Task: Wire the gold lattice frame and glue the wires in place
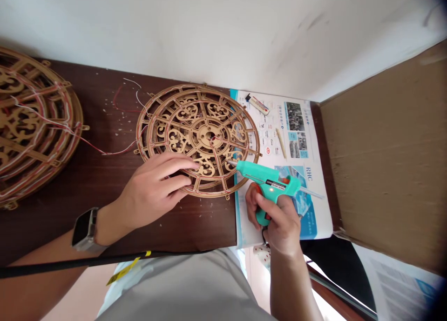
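Observation:
My right hand (279, 218) is wrapped round the handle of a teal hot glue gun (265, 174). A clear glue stick (312, 192) juts from its back, and a small light glows on its side. The nozzle points left, over the right part of a round gold openwork frame (210, 131) with scrollwork and rings. Red and white wires run along the rings. My left hand (162, 183) rests on the frame's near left edge, fingers stretched out and slightly apart; I see nothing held in it.
More gold round frames (75, 111) are stacked at the left, with a red-and-white wire (104, 152) leading from them. Printed paper (316, 172) covers the table's right part; a white tube (257, 104) and a thin tan stick (280, 143) lie there. A cardboard panel (384, 153) stands at the right.

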A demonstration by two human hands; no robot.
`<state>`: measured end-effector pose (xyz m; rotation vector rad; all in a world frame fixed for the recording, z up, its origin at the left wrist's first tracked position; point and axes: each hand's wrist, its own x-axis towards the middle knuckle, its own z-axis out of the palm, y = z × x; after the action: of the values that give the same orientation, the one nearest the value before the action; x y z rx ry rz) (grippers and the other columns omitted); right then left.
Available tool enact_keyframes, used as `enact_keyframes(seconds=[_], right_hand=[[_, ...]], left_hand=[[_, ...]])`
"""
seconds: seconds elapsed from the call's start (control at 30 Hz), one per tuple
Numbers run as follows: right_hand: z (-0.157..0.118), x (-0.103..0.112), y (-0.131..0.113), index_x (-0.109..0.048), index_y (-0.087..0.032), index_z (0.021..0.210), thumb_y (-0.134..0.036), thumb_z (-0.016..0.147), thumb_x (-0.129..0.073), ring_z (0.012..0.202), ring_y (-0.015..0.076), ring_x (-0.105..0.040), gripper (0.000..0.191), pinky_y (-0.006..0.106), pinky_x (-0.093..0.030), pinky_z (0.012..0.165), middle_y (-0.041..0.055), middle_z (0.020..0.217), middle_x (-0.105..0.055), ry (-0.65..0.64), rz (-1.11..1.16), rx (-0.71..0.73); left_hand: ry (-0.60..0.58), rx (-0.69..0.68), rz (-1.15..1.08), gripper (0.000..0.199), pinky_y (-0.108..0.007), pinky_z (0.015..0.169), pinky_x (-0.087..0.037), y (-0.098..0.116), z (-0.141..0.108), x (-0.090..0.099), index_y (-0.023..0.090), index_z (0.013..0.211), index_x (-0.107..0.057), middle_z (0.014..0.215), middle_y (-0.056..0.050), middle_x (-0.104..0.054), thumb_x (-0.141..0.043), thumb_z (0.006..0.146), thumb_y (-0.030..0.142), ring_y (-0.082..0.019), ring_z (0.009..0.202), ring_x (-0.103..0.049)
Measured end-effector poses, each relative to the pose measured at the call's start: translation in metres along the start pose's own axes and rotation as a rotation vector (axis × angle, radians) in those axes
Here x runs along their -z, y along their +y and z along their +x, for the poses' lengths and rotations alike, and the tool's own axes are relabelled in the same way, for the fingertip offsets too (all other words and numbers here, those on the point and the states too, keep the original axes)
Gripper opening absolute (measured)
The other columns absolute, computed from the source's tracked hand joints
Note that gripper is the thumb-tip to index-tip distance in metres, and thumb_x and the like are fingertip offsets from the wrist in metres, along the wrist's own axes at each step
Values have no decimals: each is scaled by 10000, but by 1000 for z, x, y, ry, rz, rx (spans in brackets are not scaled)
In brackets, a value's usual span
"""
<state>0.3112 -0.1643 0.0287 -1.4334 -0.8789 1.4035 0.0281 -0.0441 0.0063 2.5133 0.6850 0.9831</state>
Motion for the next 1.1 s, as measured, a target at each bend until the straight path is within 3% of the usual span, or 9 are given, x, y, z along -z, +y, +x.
enact_keyframes(seconds=[0.2,0.4,0.6,0.77,0.97,1.1], right_hand=[[1,-4,-2,-592,-203,772,-439,1042,-704,463,99,-450,376,318,-292,528,-39,526,-507,25,-22,23],[-2,-3,3,-705,-181,925,-495,1062,-709,503,108,-512,342,300,-316,489,-13,642,-607,92,-97,61],[0,-4,2,-576,-205,726,-500,1053,-710,491,112,-497,461,307,-320,501,-16,571,-545,95,-106,56],[1,-8,-2,-534,-211,697,-478,1032,-732,466,102,-476,472,308,-317,517,-27,533,-516,95,-71,41],[0,-5,5,-674,-191,947,-454,1063,-694,470,96,-468,288,294,-285,507,-40,582,-556,112,-3,59],[-1,-6,6,-704,-177,1000,-471,1026,-736,445,91,-466,297,292,-260,471,-38,622,-561,105,46,51]], left_hand=[[1,-9,1,170,-481,1031,-646,0,1,0,177,960,-697,1267,-74,-794,-804,955,45,-268,1203,-759],[-1,-6,-2,170,-481,1028,-650,1,3,0,174,973,-700,1256,-80,-795,-792,958,31,-268,1199,-760],[-2,-3,-7,170,-489,1033,-648,1,2,0,177,974,-705,1269,-81,-795,-793,959,33,-270,1211,-755],[-5,-1,-10,167,-480,1044,-641,0,2,0,175,966,-705,1268,-76,-794,-798,960,36,-261,1209,-753],[-8,7,-8,175,-503,1043,-643,0,0,-2,178,952,-705,1276,-66,-796,-808,949,36,-280,1222,-755],[-4,10,-15,176,-489,1047,-642,-1,1,-3,181,959,-715,1271,-64,-796,-806,947,31,-269,1216,-754]])
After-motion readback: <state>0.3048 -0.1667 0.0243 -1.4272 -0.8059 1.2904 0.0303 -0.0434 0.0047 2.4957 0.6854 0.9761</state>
